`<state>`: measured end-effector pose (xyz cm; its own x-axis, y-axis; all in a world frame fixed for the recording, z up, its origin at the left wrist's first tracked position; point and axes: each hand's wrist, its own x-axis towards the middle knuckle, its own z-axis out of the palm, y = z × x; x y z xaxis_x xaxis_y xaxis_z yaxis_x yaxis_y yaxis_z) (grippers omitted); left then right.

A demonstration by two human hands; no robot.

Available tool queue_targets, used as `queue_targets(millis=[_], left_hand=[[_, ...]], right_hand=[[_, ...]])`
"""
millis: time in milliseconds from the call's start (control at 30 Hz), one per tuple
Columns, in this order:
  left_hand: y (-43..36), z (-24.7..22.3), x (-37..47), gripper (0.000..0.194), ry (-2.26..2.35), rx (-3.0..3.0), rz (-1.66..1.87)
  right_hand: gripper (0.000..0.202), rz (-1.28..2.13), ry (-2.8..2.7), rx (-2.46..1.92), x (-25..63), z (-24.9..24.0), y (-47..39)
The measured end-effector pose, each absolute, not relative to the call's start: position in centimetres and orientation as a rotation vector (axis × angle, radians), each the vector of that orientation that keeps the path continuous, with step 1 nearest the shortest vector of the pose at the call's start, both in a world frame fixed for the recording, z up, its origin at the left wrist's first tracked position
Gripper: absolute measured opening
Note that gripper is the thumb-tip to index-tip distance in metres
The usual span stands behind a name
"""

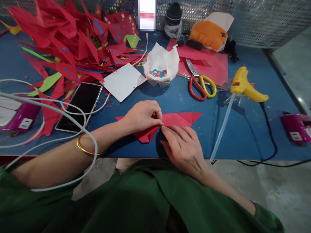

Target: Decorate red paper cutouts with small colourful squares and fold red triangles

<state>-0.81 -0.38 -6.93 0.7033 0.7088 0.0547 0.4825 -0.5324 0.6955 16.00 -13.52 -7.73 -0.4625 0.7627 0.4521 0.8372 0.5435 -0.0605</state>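
Observation:
A folded red paper piece lies flat near the table's front edge, its pointed ends reaching out to both sides. My left hand rests across it, thumb and forefinger pinched together at its middle. What that pinch holds is too small to make out. Right beside it, my right hand has its thumb and fingertips drawn together near the same spot on the paper. Anything between those fingertips is hidden. Beyond the paper stands a white paper-lined bowl with small blue, red and orange bits in it.
A heap of red folded paper shapes fills the back left. Loose white cables loop over a phone and my left forearm. A white paper sheet, scissors and a yellow glue gun with a long glue stick lie around.

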Motion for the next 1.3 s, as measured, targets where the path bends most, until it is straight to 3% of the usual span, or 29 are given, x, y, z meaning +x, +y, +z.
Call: queue_targets(millis=[833, 1067, 1300], left_hand=[[-0.2, -6.5, -1.0, 0.011, 0.895, 2.190, 0.411], [-0.4, -7.0, -0.6, 0.019, 0.957, 2.276, 0.428], [-0.4, -7.1, -0.6, 0.022, 0.955, 2.274, 0.439]], right_hand=[[0.046, -0.172, -2.482, -1.305, 16.5, -7.6, -14.4], [0.051, -0.126, -2.473, -1.311, 16.9, -7.5, -14.7], [0.036, -0.360, -2.184, -1.364, 18.6, -7.9, -17.3]])
